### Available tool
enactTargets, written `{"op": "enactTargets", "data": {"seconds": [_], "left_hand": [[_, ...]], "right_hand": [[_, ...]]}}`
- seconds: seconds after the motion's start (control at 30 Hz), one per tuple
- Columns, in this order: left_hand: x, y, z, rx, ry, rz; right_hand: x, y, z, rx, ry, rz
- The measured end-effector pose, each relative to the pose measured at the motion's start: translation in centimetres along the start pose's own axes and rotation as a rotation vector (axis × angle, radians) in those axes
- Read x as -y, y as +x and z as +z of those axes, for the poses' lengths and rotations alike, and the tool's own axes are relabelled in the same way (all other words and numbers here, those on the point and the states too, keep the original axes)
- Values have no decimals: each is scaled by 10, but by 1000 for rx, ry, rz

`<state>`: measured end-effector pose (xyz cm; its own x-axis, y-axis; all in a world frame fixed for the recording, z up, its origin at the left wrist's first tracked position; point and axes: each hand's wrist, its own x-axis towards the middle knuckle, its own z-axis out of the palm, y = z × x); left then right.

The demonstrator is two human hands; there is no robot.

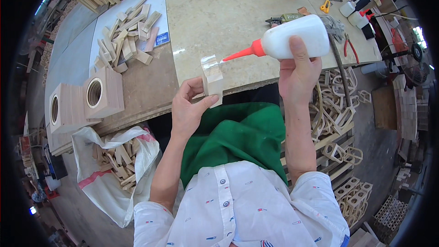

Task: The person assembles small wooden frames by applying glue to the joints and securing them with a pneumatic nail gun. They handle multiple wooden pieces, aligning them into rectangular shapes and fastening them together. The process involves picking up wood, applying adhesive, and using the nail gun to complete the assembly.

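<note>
My left hand (191, 103) pinches a small pale wooden block (213, 83) upright just over the table's front edge. Wet, shiny white glue (210, 62) coats its top end. In my right hand (299, 68) is a white squeeze glue bottle (299, 36), tipped sideways with the thumb across its side. Its long red nozzle (240, 54) points left, and the tip is at or just beside the glued end; whether it touches I cannot tell.
Loose wood pieces (128, 32) lie piled at the left on the table (215, 13). Two wooden blocks with round holes (104, 92) stand nearby. Below them sits a white sack (89, 151) of offcuts. Pliers (351, 50) and a metal bar (339, 66) lie at the right, above wooden frames (338, 96).
</note>
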<state>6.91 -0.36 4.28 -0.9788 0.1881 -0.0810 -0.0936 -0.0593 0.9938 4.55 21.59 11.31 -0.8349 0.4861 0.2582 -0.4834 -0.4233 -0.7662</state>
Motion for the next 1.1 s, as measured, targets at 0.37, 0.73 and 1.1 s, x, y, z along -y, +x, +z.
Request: {"op": "enactTargets", "data": {"seconds": [0.37, 0.73, 1.1], "left_hand": [[-4, 3, 4, 6, 38, 0], [-3, 3, -3, -14, 23, -9], [-6, 2, -1, -25, 57, -34]], "right_hand": [[-6, -13, 6, 55, 24, 90], [0, -12, -3, 6, -100, -8], [-6, -25, 8, -12, 93, 108]]}}
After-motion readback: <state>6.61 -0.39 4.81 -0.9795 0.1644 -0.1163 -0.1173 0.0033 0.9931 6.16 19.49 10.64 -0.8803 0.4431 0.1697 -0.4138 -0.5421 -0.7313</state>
